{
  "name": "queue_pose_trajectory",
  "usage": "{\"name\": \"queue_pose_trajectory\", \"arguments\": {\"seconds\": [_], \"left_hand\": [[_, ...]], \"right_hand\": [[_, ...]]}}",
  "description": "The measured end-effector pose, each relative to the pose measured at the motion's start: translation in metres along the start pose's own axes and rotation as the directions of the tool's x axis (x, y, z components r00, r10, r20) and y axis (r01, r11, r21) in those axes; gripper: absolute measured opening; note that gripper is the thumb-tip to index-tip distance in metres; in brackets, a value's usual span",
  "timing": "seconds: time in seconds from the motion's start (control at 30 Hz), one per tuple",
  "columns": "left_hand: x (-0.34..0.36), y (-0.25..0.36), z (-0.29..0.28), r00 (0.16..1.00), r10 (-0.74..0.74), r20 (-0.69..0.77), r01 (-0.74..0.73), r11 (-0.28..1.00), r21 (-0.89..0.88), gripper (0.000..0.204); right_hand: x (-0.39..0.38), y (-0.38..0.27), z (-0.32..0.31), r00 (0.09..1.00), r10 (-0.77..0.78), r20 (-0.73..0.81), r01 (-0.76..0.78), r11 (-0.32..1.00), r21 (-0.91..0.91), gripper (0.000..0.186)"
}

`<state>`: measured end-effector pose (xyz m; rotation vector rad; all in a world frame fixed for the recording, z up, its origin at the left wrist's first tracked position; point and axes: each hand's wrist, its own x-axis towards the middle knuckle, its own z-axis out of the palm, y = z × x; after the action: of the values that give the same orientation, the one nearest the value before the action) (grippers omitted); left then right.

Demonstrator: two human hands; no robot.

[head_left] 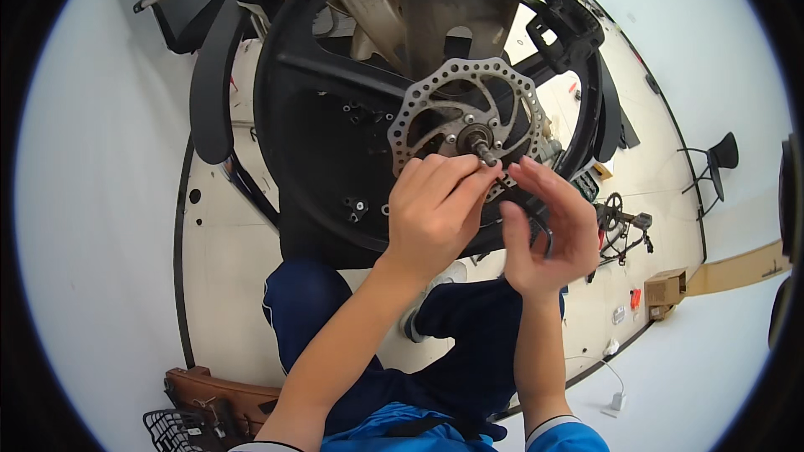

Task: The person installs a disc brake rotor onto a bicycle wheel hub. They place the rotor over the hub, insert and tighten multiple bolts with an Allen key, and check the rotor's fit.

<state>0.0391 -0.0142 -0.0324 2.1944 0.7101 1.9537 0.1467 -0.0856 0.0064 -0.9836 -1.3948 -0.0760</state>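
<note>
The axle [481, 149] juts from the brake disc [452, 125] of a wheel [352, 77] resting across a chair [212, 92], seemingly to face both hands; the left hand's [431, 218] fingers bunch at its tip, their hold hidden, the right hand's [563, 230] curl half-open just right.

the disc [459, 128] sits on the wheel [356, 78], an armrest [213, 88] left, a box [666, 289] right.
</note>
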Motion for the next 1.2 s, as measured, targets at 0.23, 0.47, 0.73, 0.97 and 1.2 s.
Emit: {"name": "queue_pose_trajectory", "arguments": {"seconds": [0.23,0.47,0.73,0.97,1.2], "left_hand": [[0.001,-0.001,-0.006,0.997,0.002,0.078,-0.001,1.0,-0.013,0.028],[-0.002,0.002,-0.004,0.998,-0.039,-0.058,0.034,0.996,-0.082,0.03],[-0.003,0.004,0.0,1.0,-0.025,-0.004,0.025,0.997,-0.075,0.032],[-0.003,-0.003,0.0,0.993,-0.042,-0.113,0.025,0.989,-0.145,0.027],[0.001,0.0,0.002,0.995,-0.051,-0.08,0.044,0.995,-0.084,0.025]], "right_hand": [[0.0,0.003,-0.009,0.984,-0.067,0.162,0.078,0.995,-0.058,0.021],[-0.003,0.009,-0.004,0.998,-0.055,0.015,0.055,0.997,-0.055,0.028],[-0.002,0.001,-0.001,0.996,-0.05,0.079,0.067,0.972,-0.226,0.023],[-0.002,0.003,0.006,0.997,-0.065,-0.045,0.055,0.979,-0.197,0.021],[0.001,0.003,0.007,0.999,-0.03,0.018,0.033,0.99,-0.135,0.021]]}}
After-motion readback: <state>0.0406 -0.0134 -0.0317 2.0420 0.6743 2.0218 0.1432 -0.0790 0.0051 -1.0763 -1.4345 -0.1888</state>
